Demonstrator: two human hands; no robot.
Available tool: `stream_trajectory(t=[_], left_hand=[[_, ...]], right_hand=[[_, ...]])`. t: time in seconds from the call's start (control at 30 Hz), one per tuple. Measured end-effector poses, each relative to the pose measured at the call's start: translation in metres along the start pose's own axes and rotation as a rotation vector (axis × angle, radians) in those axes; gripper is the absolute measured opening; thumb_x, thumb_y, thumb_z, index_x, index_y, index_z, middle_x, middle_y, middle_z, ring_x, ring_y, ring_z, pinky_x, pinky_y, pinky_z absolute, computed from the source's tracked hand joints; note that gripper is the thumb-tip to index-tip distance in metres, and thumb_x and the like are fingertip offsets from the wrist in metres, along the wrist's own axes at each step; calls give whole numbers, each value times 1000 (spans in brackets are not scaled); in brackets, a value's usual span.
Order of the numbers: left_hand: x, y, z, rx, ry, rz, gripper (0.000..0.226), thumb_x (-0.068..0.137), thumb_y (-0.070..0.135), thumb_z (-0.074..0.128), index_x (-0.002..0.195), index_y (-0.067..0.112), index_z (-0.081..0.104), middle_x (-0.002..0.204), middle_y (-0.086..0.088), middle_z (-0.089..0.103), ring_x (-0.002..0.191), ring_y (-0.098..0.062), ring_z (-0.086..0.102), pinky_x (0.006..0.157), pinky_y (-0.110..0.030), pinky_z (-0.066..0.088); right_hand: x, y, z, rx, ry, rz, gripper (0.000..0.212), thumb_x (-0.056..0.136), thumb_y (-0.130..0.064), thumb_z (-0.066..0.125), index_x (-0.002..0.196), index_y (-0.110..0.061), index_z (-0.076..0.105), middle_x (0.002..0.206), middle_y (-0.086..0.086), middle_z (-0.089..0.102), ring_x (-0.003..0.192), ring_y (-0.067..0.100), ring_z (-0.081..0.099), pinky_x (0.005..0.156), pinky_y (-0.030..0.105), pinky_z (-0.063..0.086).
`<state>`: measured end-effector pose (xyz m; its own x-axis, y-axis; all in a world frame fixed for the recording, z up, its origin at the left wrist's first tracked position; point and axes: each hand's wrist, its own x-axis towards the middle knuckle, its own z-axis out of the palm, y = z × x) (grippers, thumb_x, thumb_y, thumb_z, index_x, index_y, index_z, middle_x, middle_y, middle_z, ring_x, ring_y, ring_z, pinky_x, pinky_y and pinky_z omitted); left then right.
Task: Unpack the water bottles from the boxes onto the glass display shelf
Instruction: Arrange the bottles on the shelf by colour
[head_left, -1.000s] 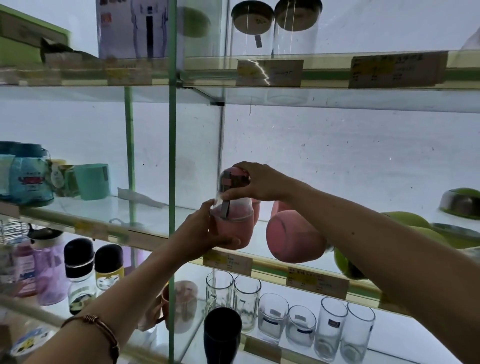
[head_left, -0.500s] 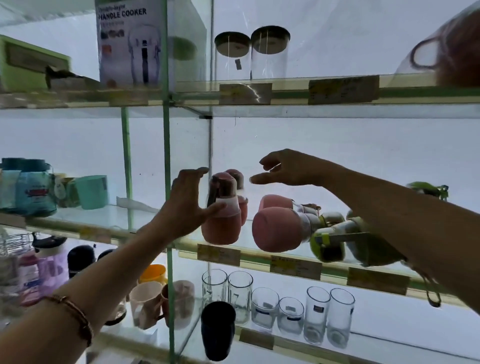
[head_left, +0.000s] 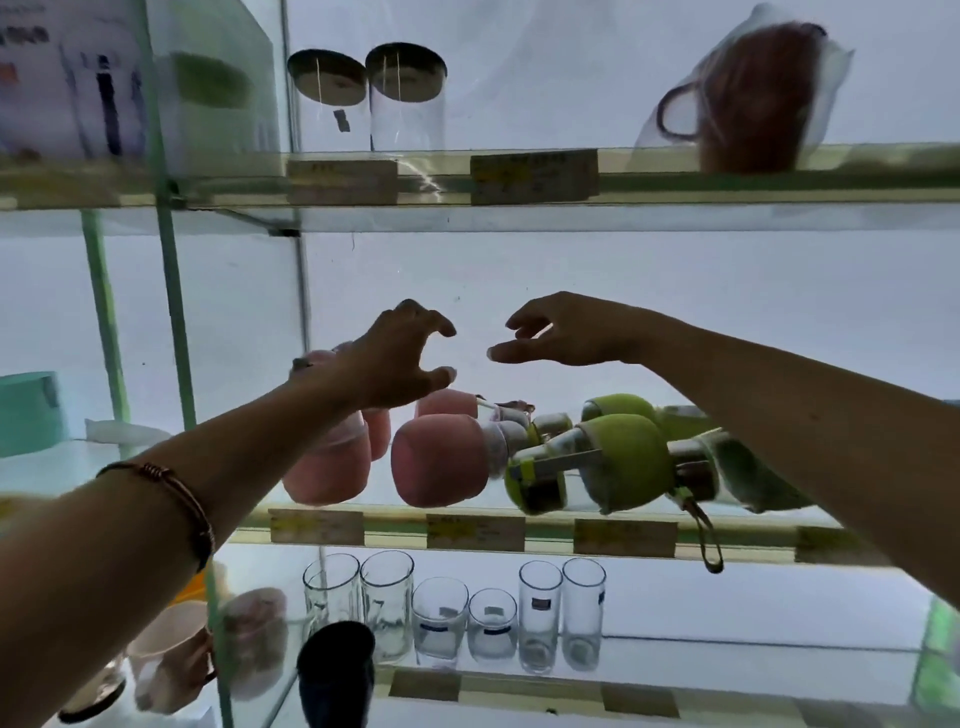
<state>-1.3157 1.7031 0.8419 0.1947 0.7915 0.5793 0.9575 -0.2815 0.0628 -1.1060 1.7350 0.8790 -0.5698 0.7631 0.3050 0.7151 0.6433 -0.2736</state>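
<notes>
Two pink-sleeved water bottles stand upright on the middle glass shelf (head_left: 649, 512); the front one (head_left: 332, 470) is partly hidden by my left forearm. To their right another pink bottle (head_left: 441, 460) lies on its side, and behind it a second pink one shows. Green-sleeved bottles (head_left: 628, 457) lie on their sides further right. My left hand (head_left: 402, 356) hovers above the upright pink bottles, fingers curled apart, holding nothing. My right hand (head_left: 563, 335) is level with it, open and empty, above the lying pink bottles.
The shelf below carries several clear drinking glasses (head_left: 457, 623), a black cup (head_left: 337, 675) and pink mugs (head_left: 171, 654). The upper shelf has two lidded glass jars (head_left: 408, 96), a printed box (head_left: 67, 78) and a bagged brown mug (head_left: 748, 93). A teal cup (head_left: 28, 410) sits far left.
I set the pink bottle upright on the shelf and let go of it. Both hands have since lifted above the bottles, and my view has tilted upward.
</notes>
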Motion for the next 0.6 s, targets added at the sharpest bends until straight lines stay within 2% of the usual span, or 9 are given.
stream_trajectory(t=[0.13,0.27,0.4,0.47,0.53,0.57,0.6], left_hand=[[18,8,16,10,-96,16,51,87,35,64,133,21,47,140,-11,40,122,-26,45,101,-35,40],[34,9,26,46,-292,31,54,88,43,59,138,31,42,145,-8,34,125,-25,43,102,-36,39],[50,2,36,98,-444,-55,62,87,52,53,143,36,31,149,-7,30,128,-25,42,103,-36,38],[57,-6,43,74,-479,-132,69,85,57,52,146,38,24,149,-7,33,119,-25,51,93,-34,49],[62,-13,51,-25,-515,-239,74,82,61,52,146,40,19,149,-6,35,106,-24,57,66,-30,58],[64,-16,55,-62,-533,-278,74,83,62,51,146,40,20,149,-5,35,108,-25,57,60,-29,58],[66,-19,60,-76,-553,-298,72,83,63,49,146,40,23,149,-4,35,112,-26,55,63,-31,59]], right_hand=[[6,16,-4,-18,-12,17,71,84,-59,56,137,-13,46,138,5,52,121,19,51,94,29,38],[17,31,0,-60,-54,54,71,84,-61,53,137,-15,45,141,5,48,125,21,47,100,34,37],[29,40,7,-142,-100,110,72,86,-65,45,137,-14,48,145,6,44,129,23,44,103,36,35],[40,44,13,-152,-139,145,75,86,-67,42,128,-7,56,131,10,55,118,24,55,94,34,41],[55,49,21,-107,-186,201,75,86,-68,41,110,0,63,99,10,64,95,22,65,82,29,48],[62,52,26,-100,-203,233,71,86,-68,41,95,-1,63,86,8,60,89,23,68,78,27,50],[70,55,31,-102,-218,263,66,86,-68,41,81,-5,58,79,7,56,87,24,69,74,26,51]])
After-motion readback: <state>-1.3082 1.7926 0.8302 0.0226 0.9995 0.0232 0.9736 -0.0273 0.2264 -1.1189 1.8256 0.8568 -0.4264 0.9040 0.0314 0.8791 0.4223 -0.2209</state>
